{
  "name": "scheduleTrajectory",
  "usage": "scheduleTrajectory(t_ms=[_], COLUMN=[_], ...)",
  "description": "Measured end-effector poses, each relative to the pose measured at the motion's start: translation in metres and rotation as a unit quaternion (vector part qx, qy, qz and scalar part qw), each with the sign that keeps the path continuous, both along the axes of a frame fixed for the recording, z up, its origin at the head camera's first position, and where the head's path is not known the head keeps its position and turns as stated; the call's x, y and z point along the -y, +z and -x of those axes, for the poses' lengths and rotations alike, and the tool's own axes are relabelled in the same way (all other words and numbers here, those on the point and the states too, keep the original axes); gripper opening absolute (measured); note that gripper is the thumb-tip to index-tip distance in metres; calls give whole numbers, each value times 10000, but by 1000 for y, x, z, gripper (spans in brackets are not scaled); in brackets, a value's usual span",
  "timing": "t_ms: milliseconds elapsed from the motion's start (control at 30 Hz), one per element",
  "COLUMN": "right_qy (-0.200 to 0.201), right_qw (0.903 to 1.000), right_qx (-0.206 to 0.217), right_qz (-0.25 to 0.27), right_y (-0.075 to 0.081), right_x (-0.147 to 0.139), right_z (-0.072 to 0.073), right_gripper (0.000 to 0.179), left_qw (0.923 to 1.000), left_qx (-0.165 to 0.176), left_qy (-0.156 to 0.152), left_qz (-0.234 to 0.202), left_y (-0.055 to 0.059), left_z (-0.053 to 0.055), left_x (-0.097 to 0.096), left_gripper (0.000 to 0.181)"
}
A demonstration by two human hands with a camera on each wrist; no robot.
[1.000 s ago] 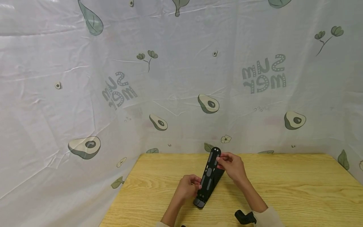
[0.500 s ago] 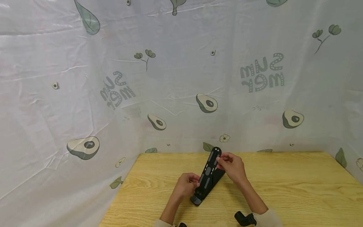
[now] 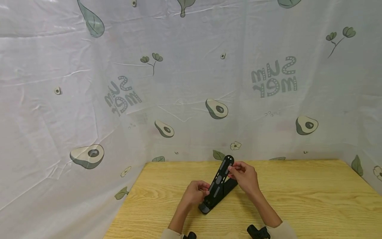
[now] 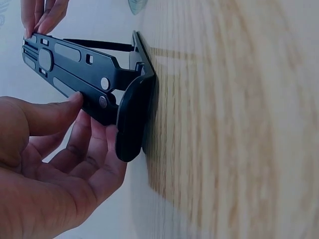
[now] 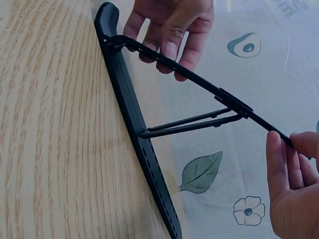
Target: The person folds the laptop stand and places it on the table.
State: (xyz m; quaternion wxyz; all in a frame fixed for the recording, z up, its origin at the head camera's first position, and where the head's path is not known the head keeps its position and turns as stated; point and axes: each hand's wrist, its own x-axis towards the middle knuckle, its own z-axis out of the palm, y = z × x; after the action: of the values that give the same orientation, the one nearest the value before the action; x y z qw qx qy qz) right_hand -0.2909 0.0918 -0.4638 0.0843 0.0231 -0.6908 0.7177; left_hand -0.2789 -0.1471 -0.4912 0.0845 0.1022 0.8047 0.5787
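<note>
A black folding laptop stand [image 3: 219, 180] with grey pads is on the wooden table, its top plate raised at an angle from the base [image 5: 124, 94]. Thin support struts [image 5: 194, 123] link plate and base in the right wrist view. Near the hinged, lipped end, my left hand [image 3: 194, 193] pinches the plate between thumb and fingers. Toward the raised far end, my right hand [image 3: 244, 176] pinches the plate's edge. From the left wrist view, the rounded lip [image 4: 134, 119] stands close to the table, with my left fingers [image 4: 75, 144] beneath the plate.
The wooden table [image 3: 298, 196] stretches out on both sides of the stand. Behind it hangs a pale curtain [image 3: 185, 83] printed with avocados and leaves. Black wrist devices [image 3: 258, 231] sit at both sleeves.
The stand's lipped end has swung a little left and away from me, along with my left hand. The gap between plate and base looks wider. My right hand has barely moved.
</note>
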Motion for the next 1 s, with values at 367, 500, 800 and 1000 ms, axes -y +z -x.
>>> scheduleTrajectory(t_ms=[367,500,800,1000], right_qy=[-150,-185,-216,-235], right_qw=[9998,9998,9997,9996], right_qx=[96,113,116,82], right_qz=[5,34,94,119], right_y=[1,0,0,0], right_x=[-2,-2,-4,-4], right_z=[1,0,-5,-7], right_gripper=[27,26,26,25], left_qw=[9998,9996,9995,9990], left_qx=[-140,-221,-205,-286], left_qy=[-108,-138,-235,-285], left_qz=[56,61,72,187], left_y=[-3,-5,-6,-8], left_z=[15,19,29,36], left_x=[2,3,6,5], left_gripper=[13,14,16,19])
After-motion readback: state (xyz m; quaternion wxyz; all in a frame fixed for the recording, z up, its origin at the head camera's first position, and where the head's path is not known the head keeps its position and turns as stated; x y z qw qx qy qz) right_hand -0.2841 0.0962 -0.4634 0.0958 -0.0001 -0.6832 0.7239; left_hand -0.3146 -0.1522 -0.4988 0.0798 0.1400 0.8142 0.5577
